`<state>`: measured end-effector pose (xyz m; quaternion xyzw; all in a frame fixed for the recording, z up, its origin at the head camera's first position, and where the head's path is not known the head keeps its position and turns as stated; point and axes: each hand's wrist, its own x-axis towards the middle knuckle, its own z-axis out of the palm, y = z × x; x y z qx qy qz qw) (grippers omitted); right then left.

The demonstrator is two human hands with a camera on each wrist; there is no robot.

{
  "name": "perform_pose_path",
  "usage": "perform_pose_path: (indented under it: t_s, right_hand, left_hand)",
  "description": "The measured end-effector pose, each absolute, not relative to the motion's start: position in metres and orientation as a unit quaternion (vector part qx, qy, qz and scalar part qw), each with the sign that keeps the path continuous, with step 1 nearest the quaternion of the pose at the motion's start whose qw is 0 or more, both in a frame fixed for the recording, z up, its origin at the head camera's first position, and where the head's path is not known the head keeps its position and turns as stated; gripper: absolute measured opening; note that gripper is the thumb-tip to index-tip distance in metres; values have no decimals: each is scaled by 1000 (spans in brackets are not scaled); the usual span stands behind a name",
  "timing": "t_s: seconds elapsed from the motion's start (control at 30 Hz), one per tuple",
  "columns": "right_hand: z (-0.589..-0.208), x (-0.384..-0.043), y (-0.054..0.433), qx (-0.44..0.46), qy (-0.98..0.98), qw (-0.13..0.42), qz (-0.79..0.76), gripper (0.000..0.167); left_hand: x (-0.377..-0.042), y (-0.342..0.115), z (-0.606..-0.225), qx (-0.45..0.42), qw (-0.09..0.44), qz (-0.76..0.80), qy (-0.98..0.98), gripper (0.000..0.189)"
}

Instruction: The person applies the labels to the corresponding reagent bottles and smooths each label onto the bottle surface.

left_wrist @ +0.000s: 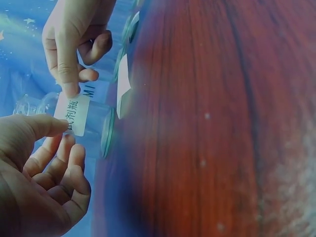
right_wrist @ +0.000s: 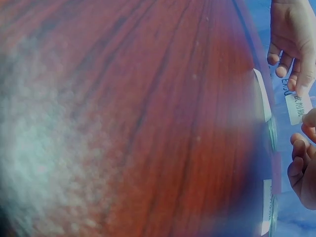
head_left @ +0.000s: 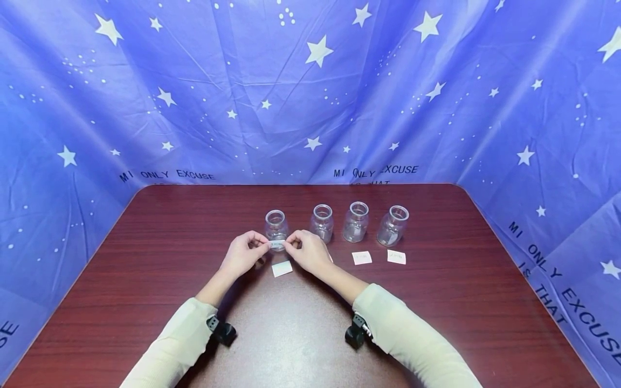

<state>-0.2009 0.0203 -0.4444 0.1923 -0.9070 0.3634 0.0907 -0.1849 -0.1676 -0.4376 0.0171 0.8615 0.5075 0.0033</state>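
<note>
A small white label with printed characters stretches between both hands, in front of the leftmost clear glass jar. My left hand pinches its left end between thumb and fingertips. At the other end, my right hand holds the label with thumb and fingertips. In the left wrist view the label lies flat over the side of the jar, a thumb at each end. The right wrist view catches both hands and the label at its right edge.
To the right stand more glass jars, in a row with the first. White paper pieces with writing lie before them, one mostly hidden behind my right hand. Another white paper piece lies between my wrists. A blue star-patterned curtain surrounds the table.
</note>
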Motion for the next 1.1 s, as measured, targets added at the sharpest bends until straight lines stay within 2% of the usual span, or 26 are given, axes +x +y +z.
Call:
perform_pose_path:
  t_s: [0.47, 1.1]
  right_hand:
    - [-448, -203, 20, 186, -900, 103, 380, 8]
    - [-452, -206, 15, 185, -883, 112, 417, 54]
  left_hand:
    - [-187, -169, -440, 18, 5, 512, 859, 13]
    - [-187, -170, -442, 23, 6, 520, 854, 14]
